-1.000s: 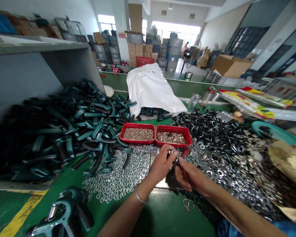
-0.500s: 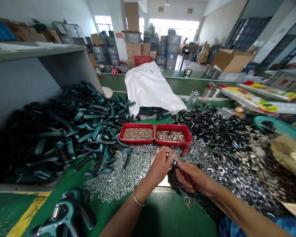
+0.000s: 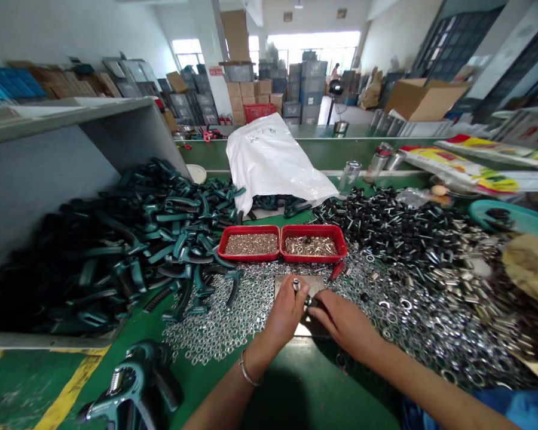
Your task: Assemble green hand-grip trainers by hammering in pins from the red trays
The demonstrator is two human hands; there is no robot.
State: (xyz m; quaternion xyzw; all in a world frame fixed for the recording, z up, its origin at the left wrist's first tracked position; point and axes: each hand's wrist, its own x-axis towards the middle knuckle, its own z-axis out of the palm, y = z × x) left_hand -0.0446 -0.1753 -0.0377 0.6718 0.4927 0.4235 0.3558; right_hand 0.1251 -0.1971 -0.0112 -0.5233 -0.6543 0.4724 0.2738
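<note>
My left hand is closed round a small metal sleeve whose shiny end sticks up between thumb and fingers. My right hand is closed beside it, fingertips pinching a small dark part pressed against the left hand's piece. Both hands hover over a grey metal plate on the green table. Just beyond stand two red trays of small metal parts. A red-handled tool lies by the right tray.
Loose washers cover the table around the plate. A big heap of dark green grip handles fills the left. Black knobs with screws and metal sleeves pile up on the right. A white plastic bag lies behind the trays.
Both hands have dropped lower and closer to me, still joined over the plate. The right hand's fingertips have closed in on the piece in the left hand.
</note>
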